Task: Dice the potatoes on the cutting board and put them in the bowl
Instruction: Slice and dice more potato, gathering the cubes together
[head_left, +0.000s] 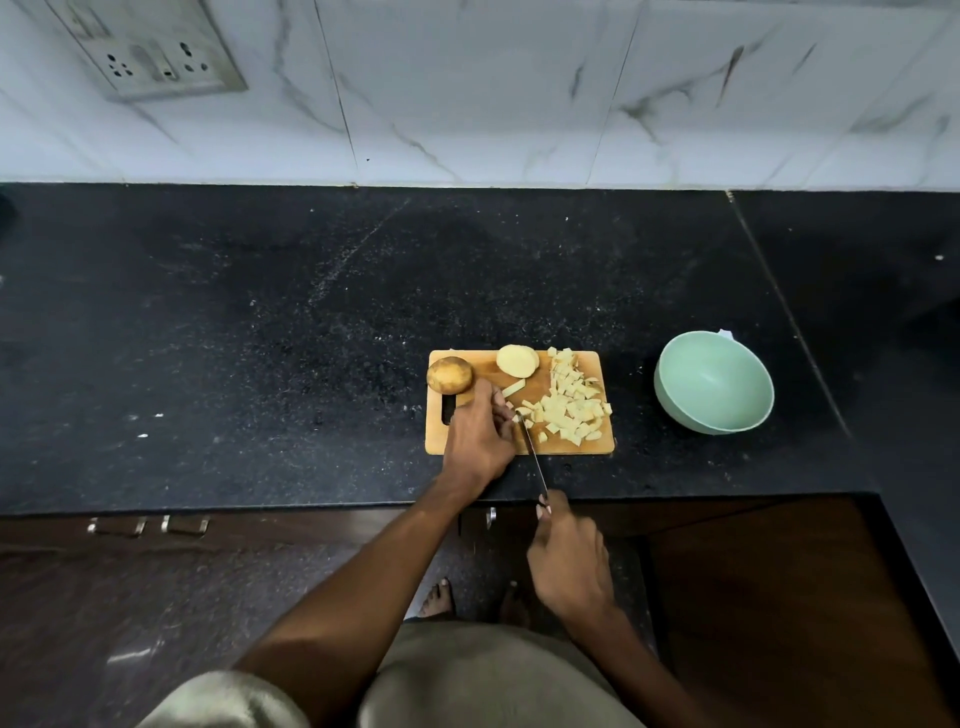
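A: Largest item?
B: Black stone counter (260, 338), with a white marble-look wall (519, 93) behind it and a switch plate (156, 57) on the wall, far up and left of both hands.

A: Next?
B: Wooden cutting board (519, 449), lying flat under the left hand (478, 436). That hand rests on the board's near left part, fingers curled down onto a small piece of potato beside the blade; the piece itself is mostly hidden.

A: Bowl?
B: One pale green bowl (714, 382), well to the right of the knife hand, standing apart from the board. Nothing seen inside it.

A: The right hand?
B: Right hand (569, 558), over the counter's front edge, wrapped tight round the handle of a knife (534, 457). The blade runs up and away from that grip to the left fingertips.

A: Potatoes?
B: Whole potato (450, 375), skin on, just beyond the left hand at the board's far left corner. Halved potato (517, 360), cut face up, beyond the blade tip. Heap of diced potato (569, 402), right of the blade, spread over the board's right half. One loose strip (513, 388), between the half and the left fingers.
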